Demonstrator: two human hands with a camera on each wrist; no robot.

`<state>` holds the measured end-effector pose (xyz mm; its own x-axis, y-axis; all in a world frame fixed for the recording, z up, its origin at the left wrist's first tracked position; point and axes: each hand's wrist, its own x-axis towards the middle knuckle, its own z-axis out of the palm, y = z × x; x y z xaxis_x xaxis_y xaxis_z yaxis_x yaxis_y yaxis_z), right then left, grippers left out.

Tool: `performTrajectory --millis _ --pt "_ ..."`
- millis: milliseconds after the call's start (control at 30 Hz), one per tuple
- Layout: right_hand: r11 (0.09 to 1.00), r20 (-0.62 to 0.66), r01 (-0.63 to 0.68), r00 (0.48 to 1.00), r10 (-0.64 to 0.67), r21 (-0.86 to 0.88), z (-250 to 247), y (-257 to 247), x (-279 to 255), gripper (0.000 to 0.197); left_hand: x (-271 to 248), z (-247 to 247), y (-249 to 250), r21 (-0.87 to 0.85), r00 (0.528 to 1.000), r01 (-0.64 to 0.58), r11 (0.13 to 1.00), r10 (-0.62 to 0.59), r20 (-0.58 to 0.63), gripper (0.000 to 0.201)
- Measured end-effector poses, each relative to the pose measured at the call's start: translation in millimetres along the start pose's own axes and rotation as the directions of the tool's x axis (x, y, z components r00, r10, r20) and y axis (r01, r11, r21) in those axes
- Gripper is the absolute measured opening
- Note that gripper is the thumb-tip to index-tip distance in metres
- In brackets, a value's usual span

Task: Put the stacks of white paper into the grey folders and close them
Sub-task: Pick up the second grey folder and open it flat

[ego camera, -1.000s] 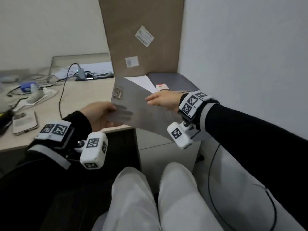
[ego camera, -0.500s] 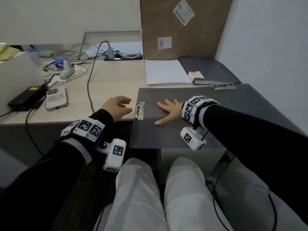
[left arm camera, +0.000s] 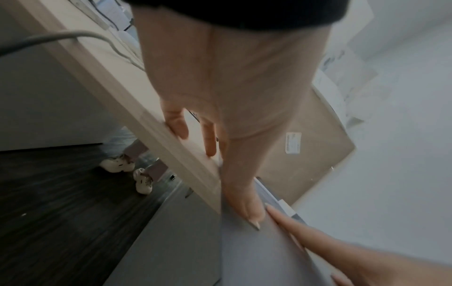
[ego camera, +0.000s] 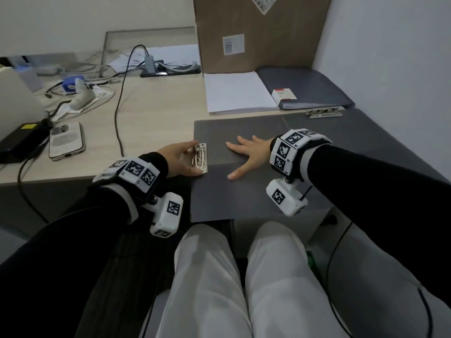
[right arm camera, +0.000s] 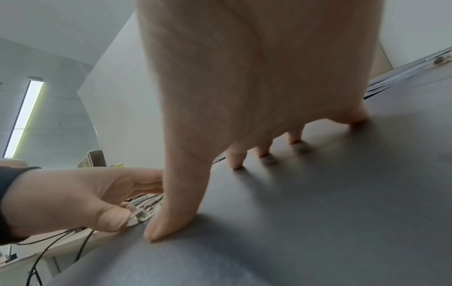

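A grey folder (ego camera: 263, 191) lies open and flat on the desk, its near part overhanging the front edge. My right hand (ego camera: 246, 154) presses flat on its left leaf, fingers spread (right arm camera: 234, 160). At the leaf's left edge sits a metal clip (ego camera: 200, 158), and my left hand (ego camera: 180, 158) pinches it between thumb and fingers, also shown in the right wrist view (right arm camera: 144, 211). A stack of white paper (ego camera: 236, 93) lies behind the folder. A second grey folder (ego camera: 310, 84) lies closed at the back right.
A small red and white box (ego camera: 283, 94) rests on the second folder, and a loose metal clip (ego camera: 322, 112) lies before it. A large cardboard box (ego camera: 256, 32) stands at the back. A phone (ego camera: 66, 140), a charger and cables crowd the left desk. The wall runs along the right.
The folder, held up half-open a second ago, now lies flat under my right hand. My left hand has moved right from the desk edge and taken hold of the metal clip.
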<state>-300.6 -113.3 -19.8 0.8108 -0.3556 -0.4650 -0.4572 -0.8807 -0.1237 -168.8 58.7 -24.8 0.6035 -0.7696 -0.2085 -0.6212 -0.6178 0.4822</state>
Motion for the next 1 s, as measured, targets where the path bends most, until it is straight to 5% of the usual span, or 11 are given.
performTrajectory --millis 100,267,433,567,667,800,1000 --pt "1.0 -0.01 0.0 1.0 0.0 0.016 0 1 -1 0.102 2 -2 2 0.002 1.0 0.009 1.0 -0.009 0.007 0.077" --pt "0.997 -0.011 0.021 1.0 -0.02 0.077 0 0 -4 0.097 14 -21 1 -0.39 0.994 0.054 0.919 -0.085 -0.064 0.043" --pt "0.966 -0.171 0.072 0.985 -0.03 0.249 -8 15 -13 0.08 45 -20 25 -0.309 0.953 0.14 0.941 -0.212 -0.214 0.037" --pt "0.954 -0.228 -0.116 0.957 0.182 0.277 -18 74 -28 0.079 59 -15 53 -0.278 0.951 0.134 0.951 -0.202 -0.234 0.042" --pt "0.93 -0.112 -0.289 0.941 0.32 0.229 -9 113 -37 0.087 63 0 87 -0.251 0.987 0.008 0.968 -0.048 -0.156 0.037" --pt "0.926 -0.023 -0.252 0.963 0.269 0.28 0 104 -49 0.082 70 24 137 -0.218 0.99 -0.144 0.965 0.141 -0.029 0.038" --pt "0.938 -0.221 -0.129 0.953 0.207 0.321 -13 99 -39 0.064 87 52 162 0.026 0.976 -0.165 0.986 0.159 0.147 0.053"
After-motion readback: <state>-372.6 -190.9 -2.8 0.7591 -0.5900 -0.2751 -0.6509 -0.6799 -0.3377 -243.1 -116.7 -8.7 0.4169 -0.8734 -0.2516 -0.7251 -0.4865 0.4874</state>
